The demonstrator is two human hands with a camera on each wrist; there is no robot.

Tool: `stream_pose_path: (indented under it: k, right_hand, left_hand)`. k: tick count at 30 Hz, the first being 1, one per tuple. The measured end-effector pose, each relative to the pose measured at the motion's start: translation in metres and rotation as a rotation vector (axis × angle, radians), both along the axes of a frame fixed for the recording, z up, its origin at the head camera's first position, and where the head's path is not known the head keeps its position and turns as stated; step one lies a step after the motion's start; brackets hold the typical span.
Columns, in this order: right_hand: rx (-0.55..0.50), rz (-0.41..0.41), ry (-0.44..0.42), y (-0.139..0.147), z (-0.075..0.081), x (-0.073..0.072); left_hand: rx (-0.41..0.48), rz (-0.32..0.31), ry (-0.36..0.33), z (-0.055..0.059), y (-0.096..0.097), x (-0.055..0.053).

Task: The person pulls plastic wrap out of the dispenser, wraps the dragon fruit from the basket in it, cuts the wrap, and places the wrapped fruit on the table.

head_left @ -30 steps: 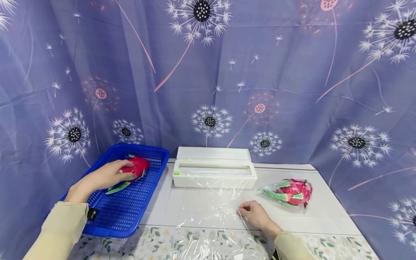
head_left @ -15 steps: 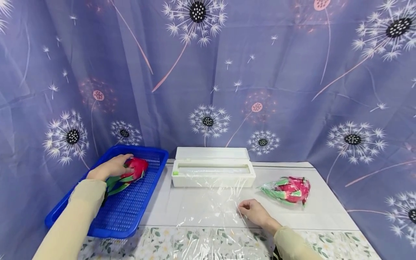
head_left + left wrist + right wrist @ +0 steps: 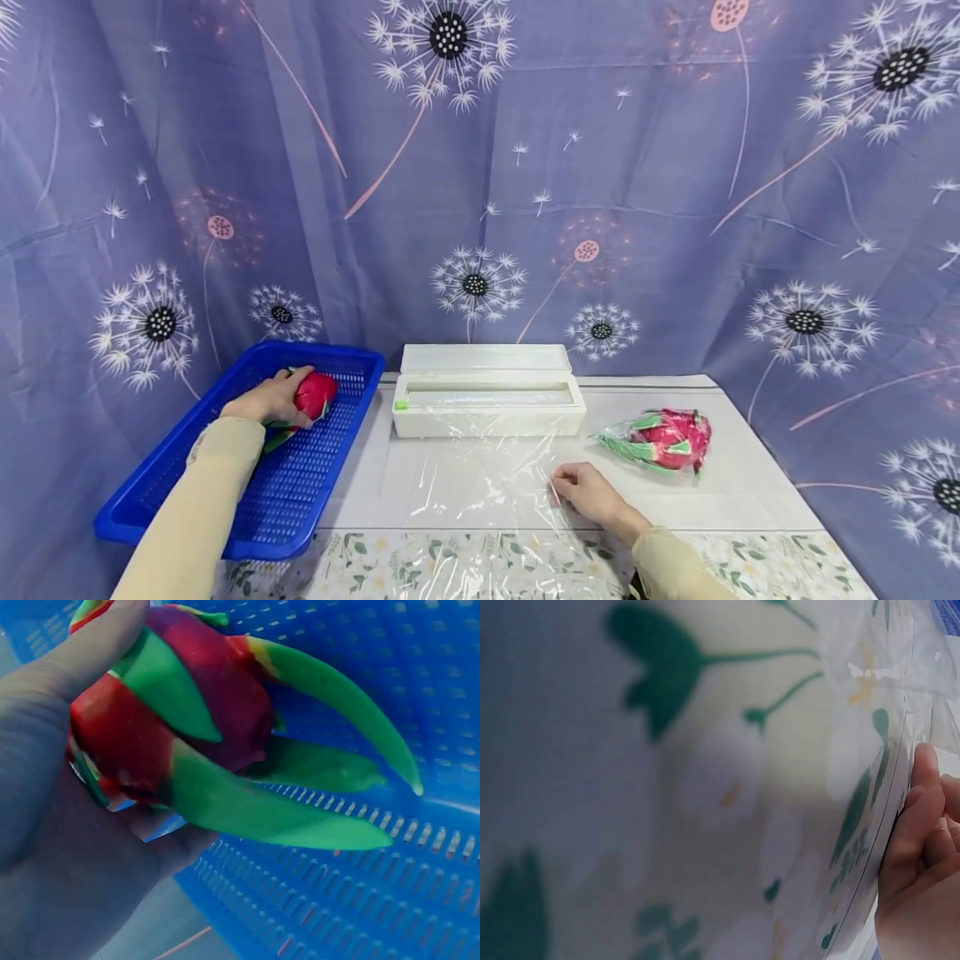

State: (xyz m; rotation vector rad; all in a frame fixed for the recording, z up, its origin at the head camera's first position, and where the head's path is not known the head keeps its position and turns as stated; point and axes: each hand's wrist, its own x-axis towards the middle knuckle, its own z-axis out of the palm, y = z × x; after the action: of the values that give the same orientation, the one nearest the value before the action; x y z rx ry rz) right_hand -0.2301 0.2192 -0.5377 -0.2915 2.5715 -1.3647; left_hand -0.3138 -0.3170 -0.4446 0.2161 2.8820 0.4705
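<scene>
In the blue basket, my left hand grips a red dragon fruit with long green scales. The left wrist view shows the thumb over the dragon fruit and the fingers beneath it. My right hand pinches the right edge of a clear sheet of cling film near the table's middle. The film stretches from a white dispenser box, its lid raised, toward the front edge. Part of the right hand and some film show in the right wrist view.
The blue perforated basket stands on the left of the table. On the right lies another dragon fruit, wrapped in clear film. A floral cloth covers the front strip of the table. A purple dandelion-print curtain hangs behind.
My left hand has closed round the dragon fruit in the basket and shifted a little to the right, with the forearm swinging inward. The right hand stays in place on the film.
</scene>
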Motion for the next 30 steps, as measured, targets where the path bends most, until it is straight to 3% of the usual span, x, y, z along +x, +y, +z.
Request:
stream_pose_path:
  k: [9,14,16,21,23,30]
  right_hand:
    - [-0.113,0.019,-0.089,0.009,0.001,-0.002]
    - [-0.18,-0.042,-0.159,0.009,0.008,-0.004]
    - [-0.148,-0.069,-0.164,0.006,0.01,-0.004]
    - [0.013,-0.073,-0.045,-0.003,0.005,-0.002]
    - [0.022,-0.063,-0.011,-0.002,0.002,-0.001]
    - [-0.178,0.052,-0.101,0.01,0.001,0.001]
  left_hand:
    - [-0.023,0.04,0.0,-0.008,0.006,-0.006]
    - [-0.01,0.04,0.01,-0.008,0.007,-0.007]
    - [-0.008,0.042,0.01,-0.008,0.007,-0.007]
    - [-0.002,0.054,-0.004,-0.009,0.006,-0.006]
    - [-0.001,0.059,-0.011,-0.01,0.005,-0.006]
    - [-0.024,0.063,0.005,-0.009,0.005,-0.005]
